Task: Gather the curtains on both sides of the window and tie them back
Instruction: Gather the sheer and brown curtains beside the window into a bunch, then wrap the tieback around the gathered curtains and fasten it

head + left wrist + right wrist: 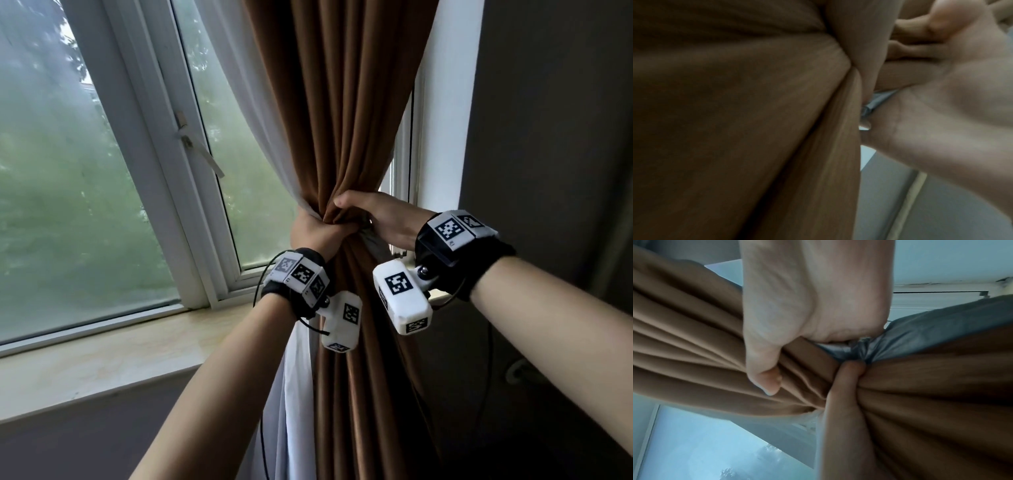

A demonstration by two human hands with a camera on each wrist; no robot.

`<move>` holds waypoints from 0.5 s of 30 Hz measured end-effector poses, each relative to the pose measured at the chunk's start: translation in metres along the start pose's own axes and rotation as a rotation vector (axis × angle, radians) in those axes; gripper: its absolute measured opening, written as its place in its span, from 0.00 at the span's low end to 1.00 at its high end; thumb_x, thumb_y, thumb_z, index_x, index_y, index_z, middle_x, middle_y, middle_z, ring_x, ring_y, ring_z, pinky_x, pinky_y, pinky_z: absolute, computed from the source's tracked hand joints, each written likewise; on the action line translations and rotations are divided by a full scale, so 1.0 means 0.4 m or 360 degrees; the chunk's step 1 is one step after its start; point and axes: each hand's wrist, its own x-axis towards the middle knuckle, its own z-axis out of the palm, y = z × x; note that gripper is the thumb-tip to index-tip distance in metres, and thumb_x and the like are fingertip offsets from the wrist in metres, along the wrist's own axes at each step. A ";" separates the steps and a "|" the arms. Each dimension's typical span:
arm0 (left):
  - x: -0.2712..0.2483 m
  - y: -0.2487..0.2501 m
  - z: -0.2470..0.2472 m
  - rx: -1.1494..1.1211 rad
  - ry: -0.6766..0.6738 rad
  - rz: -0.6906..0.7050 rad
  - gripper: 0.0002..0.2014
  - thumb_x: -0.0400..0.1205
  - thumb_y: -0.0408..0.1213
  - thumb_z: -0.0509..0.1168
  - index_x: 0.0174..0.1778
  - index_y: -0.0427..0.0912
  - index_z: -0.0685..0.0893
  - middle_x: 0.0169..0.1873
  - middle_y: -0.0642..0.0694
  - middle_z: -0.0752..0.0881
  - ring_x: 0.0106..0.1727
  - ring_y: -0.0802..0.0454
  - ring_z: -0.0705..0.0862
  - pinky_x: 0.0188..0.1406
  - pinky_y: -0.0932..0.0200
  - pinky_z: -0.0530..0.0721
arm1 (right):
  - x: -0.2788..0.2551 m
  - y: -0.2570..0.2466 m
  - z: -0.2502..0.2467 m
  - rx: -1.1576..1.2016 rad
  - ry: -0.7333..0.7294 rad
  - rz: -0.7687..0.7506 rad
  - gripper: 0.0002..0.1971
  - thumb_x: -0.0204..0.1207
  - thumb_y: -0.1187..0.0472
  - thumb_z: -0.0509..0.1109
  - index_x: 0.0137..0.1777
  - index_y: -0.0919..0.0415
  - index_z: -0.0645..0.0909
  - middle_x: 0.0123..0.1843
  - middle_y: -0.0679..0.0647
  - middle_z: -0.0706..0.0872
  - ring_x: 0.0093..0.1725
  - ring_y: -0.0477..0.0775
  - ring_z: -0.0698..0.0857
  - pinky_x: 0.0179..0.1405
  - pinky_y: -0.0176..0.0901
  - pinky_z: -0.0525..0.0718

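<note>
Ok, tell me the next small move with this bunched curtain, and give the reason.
Probably draw the grey tie-back around the bunch. The left hand grips the gathered brown curtain and the white sheer at the waist, while the right hand holds the folds beside it, the grey fabric at its fingers. No band circles the bunch yet.

brown curtain (337,113): 1 | white sheer curtain (239,89): 1 | hands: 2 | window (78,171): 1

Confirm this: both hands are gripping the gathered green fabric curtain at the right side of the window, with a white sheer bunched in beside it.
Wrong colour. The gathered fabric curtain is brown, not green, as the head view shows. Otherwise right: left hand and right hand grip it, white sheer bunched alongside.
</note>
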 end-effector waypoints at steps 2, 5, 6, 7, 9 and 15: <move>0.002 0.001 -0.008 0.0018 -0.0032 -0.0021 0.29 0.62 0.40 0.79 0.61 0.48 0.84 0.48 0.53 0.86 0.49 0.57 0.84 0.45 0.64 0.79 | -0.010 0.010 -0.008 0.0213 -0.0089 -0.0034 0.06 0.77 0.66 0.62 0.47 0.61 0.81 0.40 0.52 0.87 0.40 0.45 0.85 0.38 0.31 0.84; 0.008 0.001 -0.018 0.0048 -0.0056 -0.0054 0.28 0.62 0.42 0.79 0.60 0.48 0.84 0.49 0.52 0.86 0.50 0.56 0.83 0.46 0.65 0.77 | -0.013 0.047 -0.034 0.0396 0.0069 -0.0213 0.13 0.71 0.78 0.57 0.43 0.61 0.77 0.34 0.51 0.83 0.34 0.43 0.82 0.34 0.28 0.81; 0.009 0.001 -0.019 0.0052 -0.0050 -0.0067 0.29 0.60 0.43 0.79 0.59 0.48 0.85 0.49 0.51 0.87 0.51 0.55 0.84 0.46 0.64 0.77 | -0.013 0.066 -0.045 0.0377 0.0169 -0.0245 0.16 0.72 0.80 0.55 0.47 0.60 0.77 0.37 0.51 0.83 0.36 0.43 0.82 0.37 0.29 0.80; 0.009 0.000 -0.021 0.0055 -0.0038 -0.0092 0.30 0.57 0.45 0.78 0.57 0.48 0.85 0.48 0.52 0.87 0.50 0.54 0.85 0.45 0.63 0.78 | -0.015 0.086 -0.059 0.0301 0.0312 -0.0239 0.17 0.73 0.80 0.55 0.51 0.60 0.77 0.41 0.51 0.83 0.39 0.45 0.82 0.41 0.32 0.79; 0.008 0.002 -0.022 0.0070 -0.0010 -0.0142 0.32 0.53 0.48 0.76 0.56 0.48 0.86 0.47 0.52 0.88 0.49 0.52 0.86 0.45 0.62 0.81 | -0.019 0.130 -0.088 -0.0026 0.0713 -0.0132 0.12 0.74 0.75 0.61 0.52 0.59 0.76 0.44 0.52 0.80 0.43 0.50 0.79 0.44 0.41 0.76; 0.003 0.011 -0.023 0.0124 -0.0007 -0.0180 0.34 0.52 0.52 0.74 0.56 0.47 0.85 0.48 0.49 0.89 0.49 0.49 0.87 0.45 0.60 0.82 | -0.057 0.208 -0.119 -0.0601 0.0453 0.0321 0.11 0.73 0.56 0.71 0.51 0.58 0.77 0.45 0.56 0.82 0.45 0.53 0.82 0.41 0.45 0.84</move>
